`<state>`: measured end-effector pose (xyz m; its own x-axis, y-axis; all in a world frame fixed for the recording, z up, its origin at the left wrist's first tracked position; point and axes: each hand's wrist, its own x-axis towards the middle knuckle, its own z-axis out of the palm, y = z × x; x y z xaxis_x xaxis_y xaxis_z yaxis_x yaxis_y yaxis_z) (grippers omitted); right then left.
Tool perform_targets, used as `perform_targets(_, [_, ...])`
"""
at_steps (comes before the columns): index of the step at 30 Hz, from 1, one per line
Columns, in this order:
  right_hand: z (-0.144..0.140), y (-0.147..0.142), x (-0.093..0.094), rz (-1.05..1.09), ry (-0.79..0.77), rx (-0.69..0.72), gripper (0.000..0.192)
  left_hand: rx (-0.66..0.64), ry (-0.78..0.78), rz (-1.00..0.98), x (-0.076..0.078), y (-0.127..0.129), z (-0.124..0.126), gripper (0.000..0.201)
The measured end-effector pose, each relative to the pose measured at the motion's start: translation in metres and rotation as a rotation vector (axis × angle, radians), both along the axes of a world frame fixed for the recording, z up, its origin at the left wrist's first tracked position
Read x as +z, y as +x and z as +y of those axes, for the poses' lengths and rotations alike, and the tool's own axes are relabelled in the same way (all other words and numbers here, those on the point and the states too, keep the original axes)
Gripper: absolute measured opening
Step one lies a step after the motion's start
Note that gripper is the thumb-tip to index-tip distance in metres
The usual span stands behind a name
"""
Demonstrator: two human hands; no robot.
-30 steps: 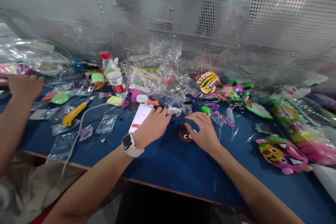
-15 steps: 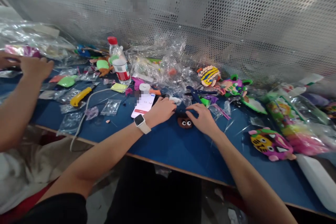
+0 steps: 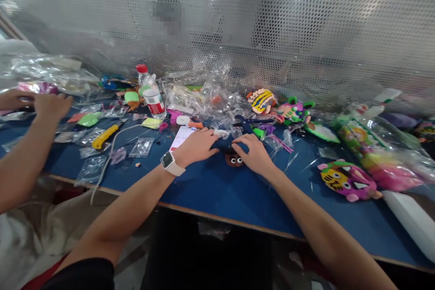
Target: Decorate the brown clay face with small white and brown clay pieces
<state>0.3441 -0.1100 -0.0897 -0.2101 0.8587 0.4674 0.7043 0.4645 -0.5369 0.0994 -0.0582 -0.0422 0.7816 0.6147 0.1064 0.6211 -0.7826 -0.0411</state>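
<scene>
A small brown face (image 3: 233,160) with googly eyes is touched by both the left hand (image 3: 197,145) and right hand (image 3: 253,154); whether it is gripped cannot be told. Its eyes could be knocked off by hard pressing, or the phone (image 3: 181,136) nudged by the left hand.

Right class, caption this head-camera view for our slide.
Left hand and right hand press a small brown googly-eyed felt piece on the blue table.

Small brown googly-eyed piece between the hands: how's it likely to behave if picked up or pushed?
The brown googly-eyed piece lies flat on the blue table, so it probably slides rather than rolls. It looks small and thin, like the foam animal faces nearby, so likely very light and somewhat bendy. The right hand touches its edge and the left hand rests beside it; a pinch at the rim seems enough.
</scene>
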Motion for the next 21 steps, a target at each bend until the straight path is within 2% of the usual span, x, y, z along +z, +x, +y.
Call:
perform_targets(4, [0.0,0.0,0.003,0.024,0.045,-0.007,0.017,0.101,-0.052,0.09,0.009,-0.019,0.004,0.023])
perform_targets(7, [-0.003,-0.002,0.005,0.035,0.067,-0.002,0.014,0.095,-0.105,0.092,0.011,-0.022,0.007,0.022])
perform_targets(9, [-0.005,-0.004,0.006,0.034,0.07,0.012,0.018,0.074,-0.112,0.031,0.011,-0.017,0.008,0.019])
perform_targets(12, [-0.008,-0.007,0.008,0.038,0.086,0.061,0.028,0.01,-0.166,-0.166,0.009,-0.003,0.004,0.013])
perform_targets(14, [-0.008,-0.007,0.009,0.051,0.107,0.076,0.027,-0.046,-0.231,-0.337,0.005,0.007,-0.001,0.012])
perform_targets(21, [-0.008,-0.001,0.011,0.059,0.244,-0.037,0.022,-0.112,-0.522,-0.864,-0.007,0.029,-0.019,0.017])
